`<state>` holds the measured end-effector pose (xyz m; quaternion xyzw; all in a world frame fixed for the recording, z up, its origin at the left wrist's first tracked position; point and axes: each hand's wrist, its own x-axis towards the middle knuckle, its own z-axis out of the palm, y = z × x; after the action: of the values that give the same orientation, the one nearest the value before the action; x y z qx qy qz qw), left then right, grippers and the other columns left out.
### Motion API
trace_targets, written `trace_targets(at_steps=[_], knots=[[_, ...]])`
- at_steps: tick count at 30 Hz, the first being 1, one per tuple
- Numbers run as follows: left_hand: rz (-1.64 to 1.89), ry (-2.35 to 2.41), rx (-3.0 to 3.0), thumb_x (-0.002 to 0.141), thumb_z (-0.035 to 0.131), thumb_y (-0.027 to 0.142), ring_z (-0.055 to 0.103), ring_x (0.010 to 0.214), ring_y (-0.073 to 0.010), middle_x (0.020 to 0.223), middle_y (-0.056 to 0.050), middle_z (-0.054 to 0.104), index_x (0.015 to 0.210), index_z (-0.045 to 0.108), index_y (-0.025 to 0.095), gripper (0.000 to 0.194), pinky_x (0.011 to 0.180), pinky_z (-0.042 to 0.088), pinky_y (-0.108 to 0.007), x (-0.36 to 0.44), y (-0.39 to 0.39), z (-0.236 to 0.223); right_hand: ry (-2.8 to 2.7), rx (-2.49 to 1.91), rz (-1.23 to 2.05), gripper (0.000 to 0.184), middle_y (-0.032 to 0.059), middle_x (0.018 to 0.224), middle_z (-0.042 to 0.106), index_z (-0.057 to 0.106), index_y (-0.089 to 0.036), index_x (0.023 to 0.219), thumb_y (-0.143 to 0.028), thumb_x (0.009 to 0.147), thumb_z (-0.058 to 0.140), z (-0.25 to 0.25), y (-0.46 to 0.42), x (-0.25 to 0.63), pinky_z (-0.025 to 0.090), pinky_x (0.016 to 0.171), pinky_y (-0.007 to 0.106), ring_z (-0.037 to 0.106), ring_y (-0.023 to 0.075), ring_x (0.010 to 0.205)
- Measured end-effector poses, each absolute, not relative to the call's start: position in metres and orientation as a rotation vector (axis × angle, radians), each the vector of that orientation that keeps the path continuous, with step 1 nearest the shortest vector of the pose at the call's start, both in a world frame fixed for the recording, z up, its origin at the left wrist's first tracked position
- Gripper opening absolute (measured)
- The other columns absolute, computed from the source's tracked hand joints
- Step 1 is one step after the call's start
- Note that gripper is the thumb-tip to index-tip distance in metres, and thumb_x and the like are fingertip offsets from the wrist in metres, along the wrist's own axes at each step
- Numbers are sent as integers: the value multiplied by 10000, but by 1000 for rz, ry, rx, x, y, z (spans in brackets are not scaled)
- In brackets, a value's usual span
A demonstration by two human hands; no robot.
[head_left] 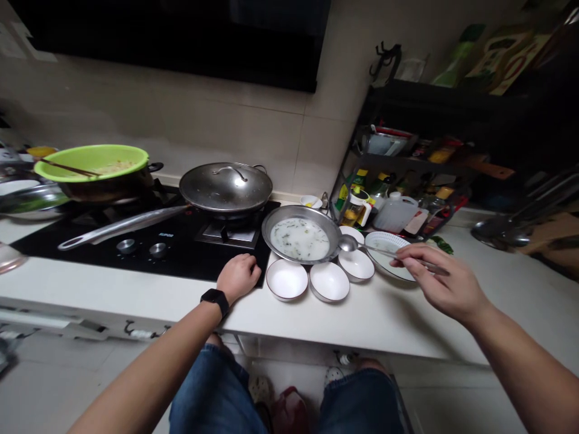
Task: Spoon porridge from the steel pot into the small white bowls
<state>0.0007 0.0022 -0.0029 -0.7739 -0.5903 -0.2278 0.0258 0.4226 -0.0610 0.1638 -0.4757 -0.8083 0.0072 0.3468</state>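
my right hand (438,278) pinches the silver metal ladle (348,243) high on its handle, likely for reach, its head beside the round grey metal basin (335,232) off the right edge of the black glass stove (194,259). my left hand (237,278) rests at its front-right corner, grip i cannot tell.

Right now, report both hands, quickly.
Left hand: loosely closed at the edge of the cooktop, nothing visible inside.
Right hand: closed, holding the ladle by its handle.
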Motion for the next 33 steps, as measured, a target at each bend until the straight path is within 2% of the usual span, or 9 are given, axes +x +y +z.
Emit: trace_targets(at_steps=[3, 7, 11, 15, 19, 22, 26, 30, 33], knots=[[-695, -1810, -2390, 906, 489, 255, 612, 825, -216, 801, -69, 651, 713, 586, 221, 219, 779, 456, -339, 0, 2, -4, -2154, -1321, 117, 252, 84, 958, 741, 702, -274, 933, -452, 975, 530, 158, -67, 440, 596, 794, 392, 705, 262, 876], [-672, -1800, -2385, 913, 489, 254, 614, 828, -215, 814, -72, 659, 712, 578, 222, 222, 781, 454, -339, 0, 2, -4, -2242, -1317, 239, 259, 92, 992, 748, 721, -264, 957, -470, 954, 564, 139, -68, 448, 593, 852, 436, 711, 277, 928], [-665, -1806, -2381, 907, 485, 249, 613, 828, -214, 817, -72, 660, 718, 588, 217, 218, 777, 453, -337, 0, 2, -3, -1785, -1464, 518, 260, 81, 886, 765, 716, -247, 908, -503, 875, 681, 122, -72, 458, 636, 791, 408, 752, 273, 842], [-663, -1803, -2381, 910, 480, 256, 606, 818, -212, 805, -70, 655, 708, 582, 216, 229, 779, 450, -336, 0, 2, -3, -1076, -1456, 827, 189, 53, 666, 724, 674, -224, 790, -364, 761, 797, 118, -63, 467, 666, 636, 356, 758, 262, 639], [-683, -1797, -2381, 906, 485, 257, 606, 819, -214, 795, -67, 649, 704, 574, 220, 224, 774, 445, -333, 0, 3, -4, -830, -1321, 885, 146, 22, 649, 692, 661, -194, 734, -211, 697, 800, 130, -46, 466, 665, 558, 328, 762, 261, 601], [-690, -1802, -2381, 904, 487, 255, 605, 814, -213, 791, -66, 647, 696, 564, 221, 224, 763, 437, -333, 0, 3, -5, -864, -1245, 872, 155, -1, 656, 678, 661, -202, 733, -230, 707, 811, 144, -37, 457, 666, 570, 316, 766, 247, 612], [-704, -1804, -2379, 901, 487, 250, 602, 804, -210, 784, -66, 643, 685, 559, 220, 229, 754, 431, -333, 0, 3, -4, -1020, -1211, 825, 241, -2, 656, 684, 651, -210, 777, -353, 729, 838, 156, -24, 432, 668, 635, 346, 770, 244, 644], [-698, -1802, -2383, 897, 495, 247, 602, 806, -210, 782, -62, 640, 690, 558, 217, 219, 754, 433, -336, 1, 2, -3, -1424, -1181, 699, 289, 43, 737, 732, 651, -213, 902, -493, 867, 718, 148, -16, 393, 658, 736, 403, 770, 243, 725], [-694, -1807, -2380, 900, 494, 245, 604, 812, -207, 785, -62, 640, 692, 556, 217, 219, 760, 435, -332, 1, 3, -3, -2019, -1043, 386, 195, 100, 943, 756, 684, -223, 982, -390, 972, 584, 136, -21, 366, 632, 832, 412, 751, 248, 902]])
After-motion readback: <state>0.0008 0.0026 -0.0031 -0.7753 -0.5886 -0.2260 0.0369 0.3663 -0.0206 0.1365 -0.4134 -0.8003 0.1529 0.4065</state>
